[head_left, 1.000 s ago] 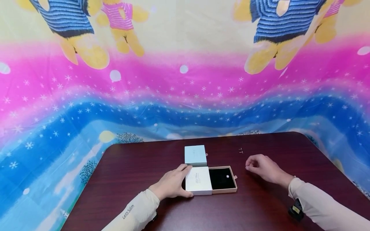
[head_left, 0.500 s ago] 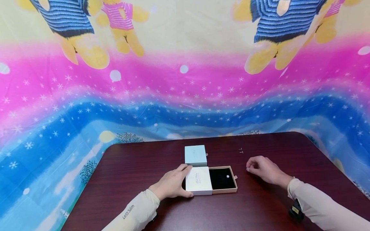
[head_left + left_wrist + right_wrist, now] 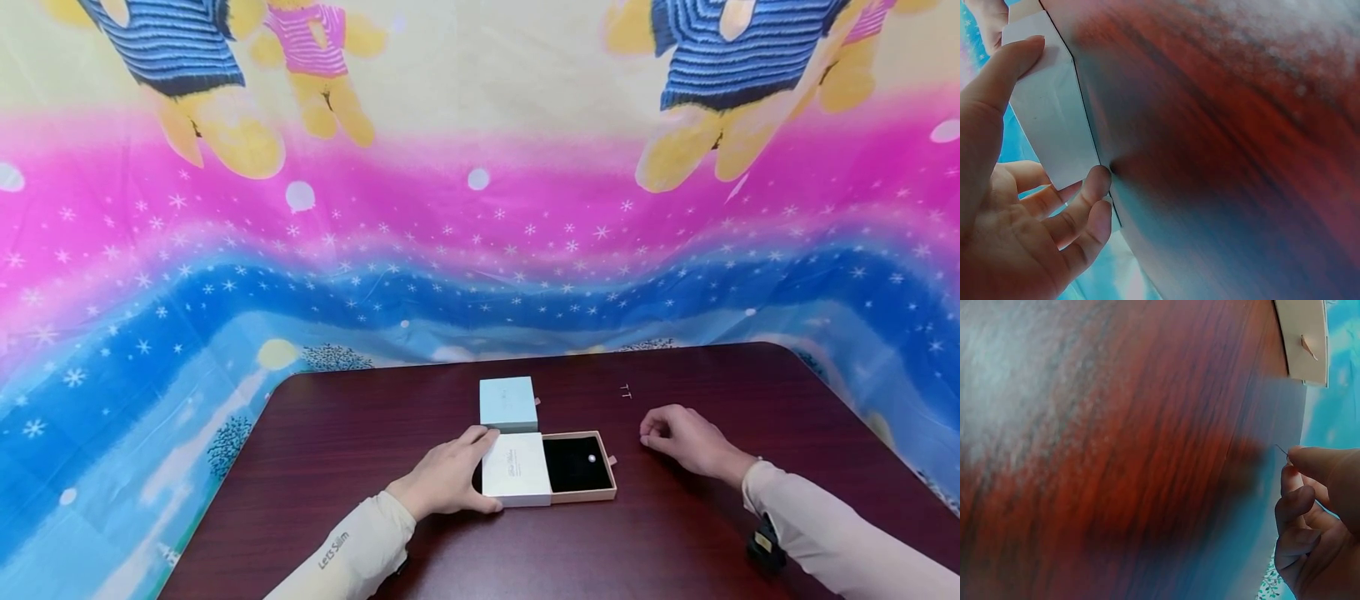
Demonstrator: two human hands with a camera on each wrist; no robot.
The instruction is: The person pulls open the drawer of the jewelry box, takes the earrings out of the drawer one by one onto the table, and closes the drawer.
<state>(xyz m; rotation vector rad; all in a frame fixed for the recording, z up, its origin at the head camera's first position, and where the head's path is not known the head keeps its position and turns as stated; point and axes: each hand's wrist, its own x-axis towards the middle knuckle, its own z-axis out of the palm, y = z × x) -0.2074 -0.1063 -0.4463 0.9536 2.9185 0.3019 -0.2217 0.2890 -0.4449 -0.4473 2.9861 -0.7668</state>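
In the head view my left hand [image 3: 446, 475] grips the white sleeve [image 3: 515, 469] of a small box, thumb on its near side and fingers at the far left. Its drawer [image 3: 573, 497] is slid out to the right, showing a black pad [image 3: 570, 467] with one small, pale, shiny round piece [image 3: 592, 458]. To the right, my right hand [image 3: 690, 442] hovers near the table with thumb and index finger together. From the right wrist view, those fingertips pinch a thin needle-like piece [image 3: 1280, 450]; its other end is hidden.
A pale blue box [image 3: 507, 402] with a small pull tab stands directly behind the white one. Two tiny T-shaped metallic pieces [image 3: 626, 392] lie farther back on the dark red-brown table [image 3: 375, 408]. A printed cloth [image 3: 480, 233] hangs behind the table.
My right hand has shifted very slightly to the right and down. The left hand, both boxes and the tiny pieces stay where they were.
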